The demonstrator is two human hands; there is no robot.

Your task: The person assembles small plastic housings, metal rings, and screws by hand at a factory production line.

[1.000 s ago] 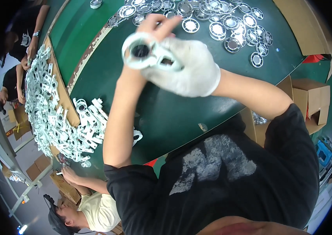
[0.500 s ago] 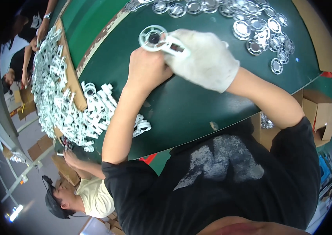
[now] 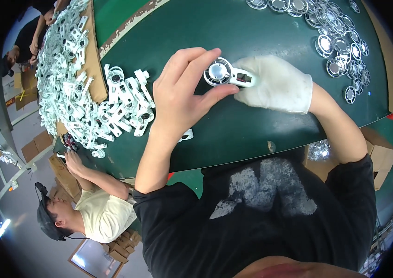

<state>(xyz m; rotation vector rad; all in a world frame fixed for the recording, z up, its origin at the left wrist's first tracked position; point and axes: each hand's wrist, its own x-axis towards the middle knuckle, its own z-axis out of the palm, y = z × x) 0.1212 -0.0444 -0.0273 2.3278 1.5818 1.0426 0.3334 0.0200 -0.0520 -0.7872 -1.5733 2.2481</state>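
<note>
A white plastic part (image 3: 243, 78) with a round head and a short arm is held over the table between my two hands. In its round head sits a silver ring disc (image 3: 218, 72). My bare left hand (image 3: 178, 88) curves about that head, index finger at the top edge and thumb along the lower edge. My right hand (image 3: 277, 84), in a white glove, is closed around the arm end and hides part of it. Left of my left hand lies a heap of similar white parts (image 3: 129, 104).
Loose silver ring discs (image 3: 340, 44) are spread at the far right of the green table (image 3: 224, 125). A big pile of white parts (image 3: 69, 88) lies on cardboard at left. Co-workers sit along the left side, one in a cream shirt (image 3: 106, 208). Cardboard boxes (image 3: 382, 157) stand at right.
A silver disc now shows in the part's round head, where a dark centre showed before. My left hand has gone from a fist under the part to finger and thumb around its head.
</note>
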